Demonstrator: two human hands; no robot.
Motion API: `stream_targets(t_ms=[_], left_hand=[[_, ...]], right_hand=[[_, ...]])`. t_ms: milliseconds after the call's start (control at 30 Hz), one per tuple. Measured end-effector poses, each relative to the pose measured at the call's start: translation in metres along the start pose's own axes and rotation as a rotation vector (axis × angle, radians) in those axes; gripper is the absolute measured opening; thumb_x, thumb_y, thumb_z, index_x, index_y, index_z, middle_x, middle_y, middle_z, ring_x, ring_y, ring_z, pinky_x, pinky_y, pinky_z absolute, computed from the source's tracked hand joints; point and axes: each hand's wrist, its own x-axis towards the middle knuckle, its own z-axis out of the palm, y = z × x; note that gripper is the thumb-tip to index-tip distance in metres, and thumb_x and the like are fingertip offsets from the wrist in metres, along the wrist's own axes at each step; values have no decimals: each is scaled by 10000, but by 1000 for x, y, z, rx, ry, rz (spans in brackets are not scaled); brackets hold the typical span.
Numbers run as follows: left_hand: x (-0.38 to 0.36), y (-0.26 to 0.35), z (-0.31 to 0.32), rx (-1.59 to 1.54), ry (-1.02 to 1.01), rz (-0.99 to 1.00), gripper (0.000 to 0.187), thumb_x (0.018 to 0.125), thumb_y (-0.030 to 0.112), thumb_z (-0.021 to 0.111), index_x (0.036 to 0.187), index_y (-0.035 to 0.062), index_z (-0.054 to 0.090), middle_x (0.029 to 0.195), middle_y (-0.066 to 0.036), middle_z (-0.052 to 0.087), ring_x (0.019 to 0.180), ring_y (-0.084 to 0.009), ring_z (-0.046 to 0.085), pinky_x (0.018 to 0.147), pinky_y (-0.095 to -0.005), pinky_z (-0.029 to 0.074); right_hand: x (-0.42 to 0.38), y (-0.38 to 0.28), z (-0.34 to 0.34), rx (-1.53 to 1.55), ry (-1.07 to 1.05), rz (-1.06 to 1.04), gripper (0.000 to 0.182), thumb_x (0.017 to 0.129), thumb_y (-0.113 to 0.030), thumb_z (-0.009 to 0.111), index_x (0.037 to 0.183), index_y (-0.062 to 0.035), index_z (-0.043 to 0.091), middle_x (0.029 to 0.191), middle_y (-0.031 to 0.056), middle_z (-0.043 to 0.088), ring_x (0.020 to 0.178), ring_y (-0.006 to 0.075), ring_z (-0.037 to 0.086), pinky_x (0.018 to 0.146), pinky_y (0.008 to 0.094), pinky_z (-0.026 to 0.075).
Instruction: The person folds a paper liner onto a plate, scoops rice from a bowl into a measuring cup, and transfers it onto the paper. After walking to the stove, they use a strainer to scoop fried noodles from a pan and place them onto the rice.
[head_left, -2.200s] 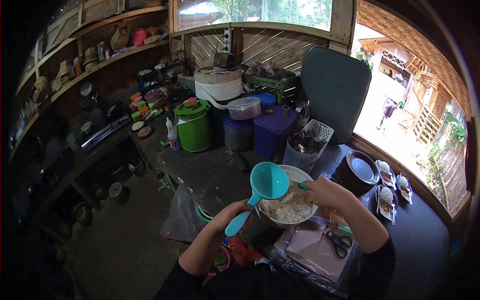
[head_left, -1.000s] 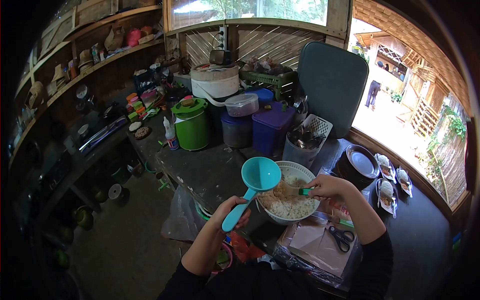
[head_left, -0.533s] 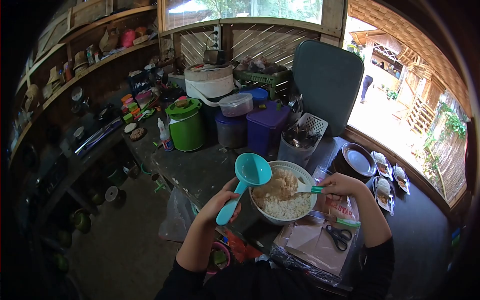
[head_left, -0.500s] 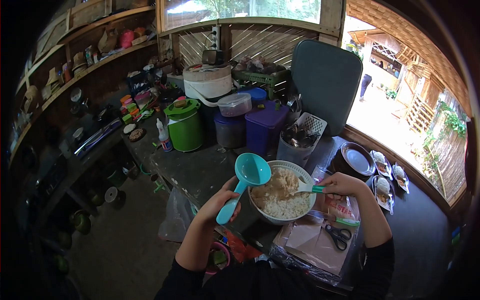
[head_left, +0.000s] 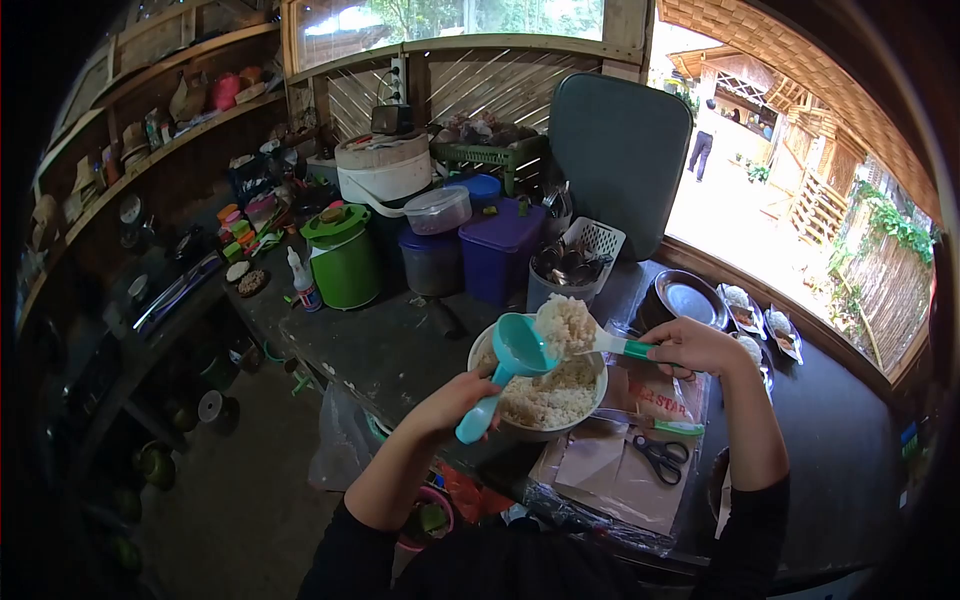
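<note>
My left hand point(head_left: 463, 402) is closed round the handle of a turquoise ladle point(head_left: 522, 345), its bowl tilted above the left side of a white bowl point(head_left: 483, 428) of rice point(head_left: 548, 400). In my right hand point(head_left: 690, 350) is a white rice paddle point(head_left: 610, 342) with a green handle. A big clump of rice point(head_left: 566, 325) sits on the paddle's end, beside the ladle's rim. Right of the bowl, a green-handled knife point(head_left: 672, 427) and black scissors point(head_left: 660, 460) lie on brown paper point(head_left: 600, 470).
Behind the bowl stand a cutlery container point(head_left: 565, 290), a purple box point(head_left: 495, 255) and a green bucket point(head_left: 343, 262). Stacked plates point(head_left: 690, 300) and small plates with rice point(head_left: 782, 335) are at the right. A person point(head_left: 702, 145) stands outside.
The paddle has lifted a clump of rice from the bowl up to the ladle. The ladle has moved right and down, over the bowl. The whole view has shifted slightly.
</note>
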Motion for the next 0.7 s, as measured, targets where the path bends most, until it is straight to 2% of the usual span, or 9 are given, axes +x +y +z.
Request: stream_targets(t_ms=[33, 67, 133, 167, 233, 267, 400, 467, 700], left_hand=[[2, 0, 5, -25, -33, -17, 551, 837, 155, 400, 1343, 48, 210, 579, -61, 506, 433, -114, 497, 374, -226, 430], [3, 0, 9, -50, -67, -35, 556, 839, 157, 397, 1350, 55, 201, 574, -58, 500, 426, -112, 483, 373, -223, 424], [6, -5, 15, -95, -79, -3, 564, 839, 156, 394, 1356, 62, 191, 572, -58, 497, 419, -114, 474, 369, -224, 416], [7, -8, 18, -143, -90, 28, 571, 839, 155, 392, 1363, 69, 180, 571, -59, 493, 412, -116, 465, 366, -225, 409], [9, -11, 21, -173, -50, 20, 581, 841, 154, 385, 1371, 78, 159, 561, -60, 481, 407, -123, 457, 360, -229, 391], [11, -13, 20, -221, -46, 8, 584, 842, 154, 382, 1373, 81, 151, 555, -62, 471, 401, -127, 450, 357, -229, 381], [14, -24, 19, -311, -55, 16, 590, 843, 146, 370, 1378, 86, 128, 539, -72, 444, 379, -137, 422, 347, -231, 355], [12, -25, 22, -329, -63, 21, 586, 844, 143, 364, 1378, 90, 129, 536, -72, 436, 374, -139, 414, 348, -232, 356], [6, -29, 23, -456, -98, 74, 568, 851, 148, 347, 1384, 145, 150, 517, -65, 400, 357, -140, 385, 342, -236, 343]], right_hand=[[-1, -5, 3, -53, 5, -10, 296, 832, -126, 519, 1105, -20, 559, 615, 29, 543, 488, 73, 487, 451, 236, 404], [-2, -9, 9, -53, 5, -10, 296, 832, -126, 519, 1105, -20, 559, 615, 29, 543, 488, 73, 487, 451, 236, 404], [-6, -14, 25, -262, 152, -260, 292, 813, -116, 512, 1082, -10, 556, 659, 103, 599, 563, 178, 591, 534, 311, 465], [-8, -14, 32, -264, 154, -260, 292, 813, -116, 512, 1082, -10, 556, 659, 103, 599, 563, 178, 591, 534, 311, 465], [-11, -13, 48, -427, 338, -368, 291, 798, -107, 490, 1066, -3, 537, 737, 178, 620, 679, 293, 625, 636, 381, 482], [-14, -19, 55, -541, 363, -326, 293, 803, -96, 465, 1082, -24, 520, 781, 202, 610, 717, 337, 604, 660, 414, 480], [-27, -29, 73, -674, 477, -279, 308, 810, -100, 463, 1110, -38, 499, 815, 196, 601, 724, 323, 604, 664, 407, 485], [-29, -28, 76, -733, 618, -346, 291, 805, -110, 494, 1092, -63, 505, 798, 169, 598, 688, 342, 597, 615, 396, 486], [-33, -30, 75, -651, 603, -429, 321, 813, -89, 463, 1132, -52, 483, 811, 180, 583, 702, 342, 590, 643, 401, 491]])
